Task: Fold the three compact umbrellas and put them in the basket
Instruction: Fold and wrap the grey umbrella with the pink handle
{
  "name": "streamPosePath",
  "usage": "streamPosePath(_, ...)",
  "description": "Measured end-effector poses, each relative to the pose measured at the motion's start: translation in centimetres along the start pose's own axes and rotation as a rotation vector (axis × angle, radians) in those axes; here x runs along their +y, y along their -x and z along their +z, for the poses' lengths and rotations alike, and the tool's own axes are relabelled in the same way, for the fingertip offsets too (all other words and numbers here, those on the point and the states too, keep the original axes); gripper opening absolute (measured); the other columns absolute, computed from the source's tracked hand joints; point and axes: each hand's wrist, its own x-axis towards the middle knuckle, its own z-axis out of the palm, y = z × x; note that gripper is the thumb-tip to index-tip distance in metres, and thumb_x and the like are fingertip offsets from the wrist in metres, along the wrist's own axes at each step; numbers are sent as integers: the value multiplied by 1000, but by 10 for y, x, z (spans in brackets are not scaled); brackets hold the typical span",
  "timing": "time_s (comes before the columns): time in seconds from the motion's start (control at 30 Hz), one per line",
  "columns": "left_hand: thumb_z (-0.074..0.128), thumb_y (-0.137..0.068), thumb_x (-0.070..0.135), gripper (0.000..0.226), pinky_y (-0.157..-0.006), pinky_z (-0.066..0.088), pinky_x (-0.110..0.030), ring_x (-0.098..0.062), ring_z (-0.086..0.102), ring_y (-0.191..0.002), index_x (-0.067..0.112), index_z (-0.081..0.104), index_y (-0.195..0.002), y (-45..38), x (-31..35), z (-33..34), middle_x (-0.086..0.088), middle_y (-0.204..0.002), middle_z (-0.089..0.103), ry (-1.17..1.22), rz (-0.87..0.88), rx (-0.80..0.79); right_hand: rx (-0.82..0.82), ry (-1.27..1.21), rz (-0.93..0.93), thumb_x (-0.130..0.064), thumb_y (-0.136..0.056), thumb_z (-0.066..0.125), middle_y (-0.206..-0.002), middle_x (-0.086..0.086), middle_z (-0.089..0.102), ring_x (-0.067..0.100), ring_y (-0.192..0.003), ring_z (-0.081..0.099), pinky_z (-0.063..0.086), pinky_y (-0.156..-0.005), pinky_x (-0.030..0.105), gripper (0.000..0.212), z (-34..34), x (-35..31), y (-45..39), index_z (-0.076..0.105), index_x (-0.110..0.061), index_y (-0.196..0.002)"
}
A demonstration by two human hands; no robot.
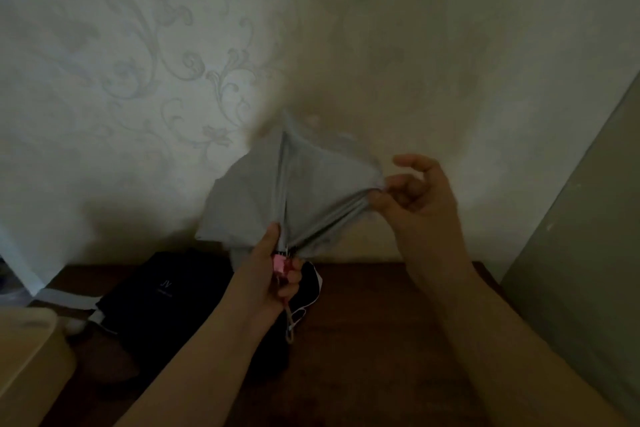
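Grey umbrella (263, 198): held upright above the table (381, 322), canopy loose, pink handle (281, 265) at its base. Left hand (270, 274): grip curled round the handle. Right hand (412, 194): pinching a canopy fold, pulled sideways. Black umbrella (166, 291): lying on the table beneath. Risk: uneven pleats if the pinched fold slips; bundle then too bulky.

Pink handle (281, 265) mostly hidden inside left grip (273, 274); basket (31, 357) cropped.
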Motion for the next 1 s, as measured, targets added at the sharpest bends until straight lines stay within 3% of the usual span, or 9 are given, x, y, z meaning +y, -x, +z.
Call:
streamPosePath(0.1,40,-94,50,54,-29,24,-9,-7,40,-29,14,66,-63,-6,-2,4,-1,-43,51,-3,61,82,29,13,-69,8,-83,63,-73,-12,57,-1,-67,55,49,-69,14,31,-4,-3,7,55,-20,-95)
streamPosePath(0.27,46,-93,44,33,-28,27,-11,-6,42,-29,14,53,-81,-7,-7,6,1,-42,53,67,216,169,-100,208,19,4,-86,59,-98,-6,53,4,-82,58,47,-67,13,53,-7,13,19,43,-39,-114)
streamPosePath(0.5,50,-90,44,34,-32,35,-13,-7,49,-35,11,58,-92,-8,-14,5,-1,-49,60,70,237,185,-47,518,12,-8,-87,60,-108,-5,50,8,-93,55,48,-74,20,57,2,27,9,36,-48,-121)
streamPosePath(0.63,52,-91,39,33,-37,42,-15,-8,53,-39,7,57,-98,-7,-8,7,-5,-62,62,123,251,206,-38,381,107,-11,-89,59,-92,-6,59,1,-74,55,42,-60,11,41,2,26,2,45,-43,-111)
streamPosePath(0.7,54,-91,34,31,-40,47,-17,-8,57,-41,6,55,-102,-6,-6,8,-6,-71,62,158,263,218,24,451,99,-16,-90,61,-82,-9,57,1,-66,52,39,-56,11,27,2,29,1,51,-32,-110)
streamPosePath(0.77,54,-91,34,27,-41,51,-19,-8,59,-41,7,57,-93,-4,-6,10,-4,-60,65,138,274,218,74,644,42,-20,-89,61,-76,-17,52,-1,-63,49,35,-51,11,21,5,30,2,53,-26,-108)
streamPosePath(0.83,54,-91,34,25,-41,51,-19,-7,58,-40,10,56,-89,-1,-7,11,-1,-51,64,120,289,218,71,873,-22,-24,-87,62,-70,-17,48,0,-58,45,30,-47,19,25,8,28,1,49,-26,-108)
streamPosePath(0.9,56,-90,35,25,-39,47,-18,-8,55,-39,10,55,-92,0,-6,11,-4,-55,62,111,308,235,20,1027,-64,-19,-87,59,-62,-13,46,3,-52,42,28,-45,22,35,11,22,-4,45,-25,-119)
streamPosePath(1.0,57,-88,36,28,-34,39,-15,-7,50,-37,9,52,-89,-2,1,13,-4,-52,56,147,315,265,-5,977,-232,-3,-87,53,-61,-6,49,14,-48,46,31,-42,24,58,10,18,2,39,-35,-133)
